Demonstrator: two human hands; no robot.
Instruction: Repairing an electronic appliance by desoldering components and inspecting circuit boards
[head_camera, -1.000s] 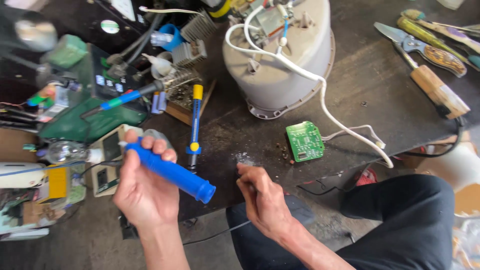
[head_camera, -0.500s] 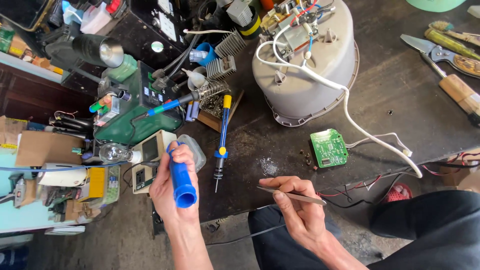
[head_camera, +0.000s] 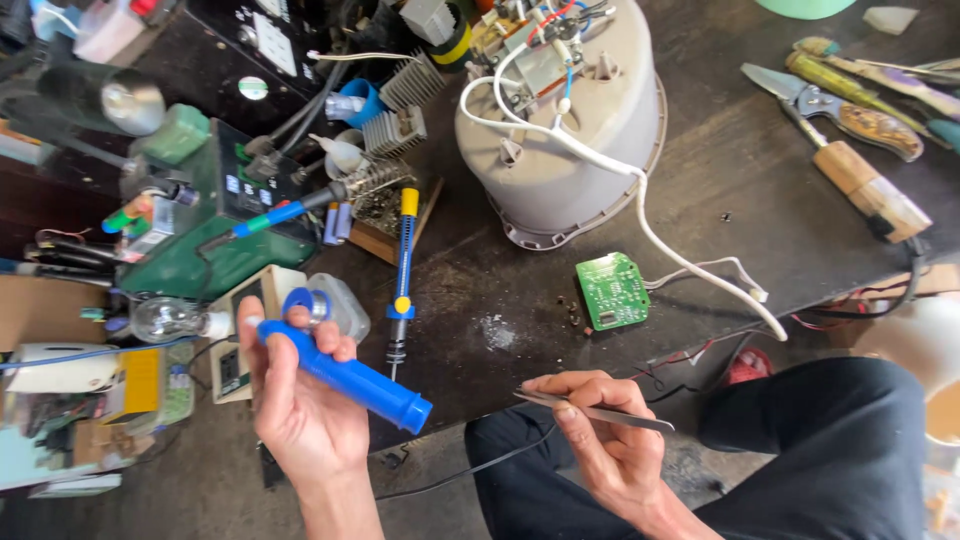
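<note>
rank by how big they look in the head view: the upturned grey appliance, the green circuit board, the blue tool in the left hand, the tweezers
1. upturned grey appliance
2. blue tool, in the left hand
3. tweezers, in the right hand; thinner than the tool
4. green circuit board; it lies farther off than the tweezers, so their order is unsure

A: Our left hand (head_camera: 305, 405) is fisted palm-up, left of the knee (head_camera: 800, 440), wrist bent back.
B: Our right hand (head_camera: 610, 440) sits just beside the knee, fingertips pinched, forearm angled inward.
</note>
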